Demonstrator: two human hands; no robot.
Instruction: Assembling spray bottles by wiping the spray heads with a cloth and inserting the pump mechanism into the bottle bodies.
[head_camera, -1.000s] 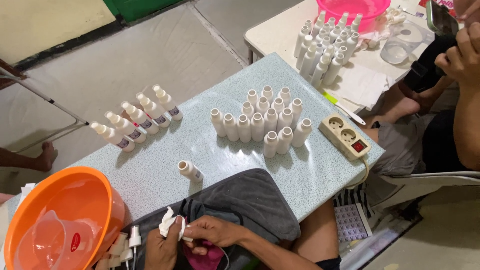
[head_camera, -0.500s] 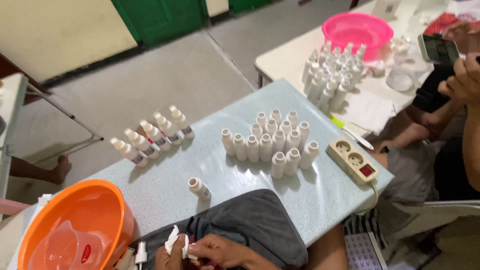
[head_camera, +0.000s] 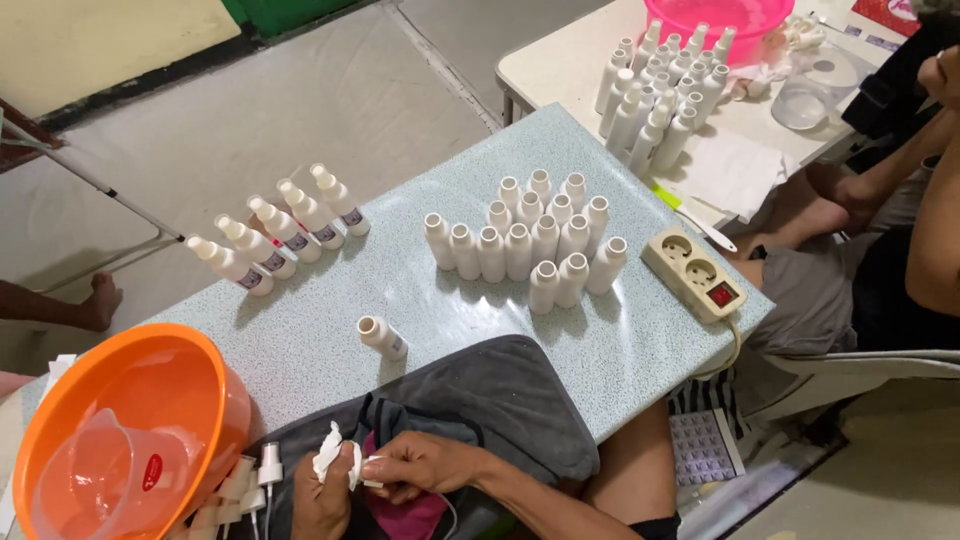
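Both hands low at near edge of view, over a dark grey cloth (head_camera: 500, 400) draped on the near side of the speckled pale-blue table (head_camera: 300, 330). Left hand (head_camera: 320, 500) curled shut around a small white piece (head_camera: 328, 450), which sticks up out of the fist. Right hand (head_camera: 420, 465) just beside it, fingers pinched closed on a small white part (head_camera: 372, 484); what kind of part, cannot tell. The two hands touch or nearly touch.

Single open white bottle (head_camera: 382, 337) stands alone on table just beyond the cloth. Cluster of uncapped white bottles (head_camera: 530, 240) at table centre, packed close. Row of capped bottles with labels (head_camera: 280, 228) to the far left, lying in a slanted line. Orange basin (head_camera: 140, 420) at near left holds a clear plastic jug (head_camera: 100, 480). White spray tops (head_camera: 250, 480) lie between basin and left hand. Beige power strip (head_camera: 692, 272) at right edge of table. Second table far right carries more white bottles (head_camera: 655, 95) and a pink basin (head_camera: 715, 15)
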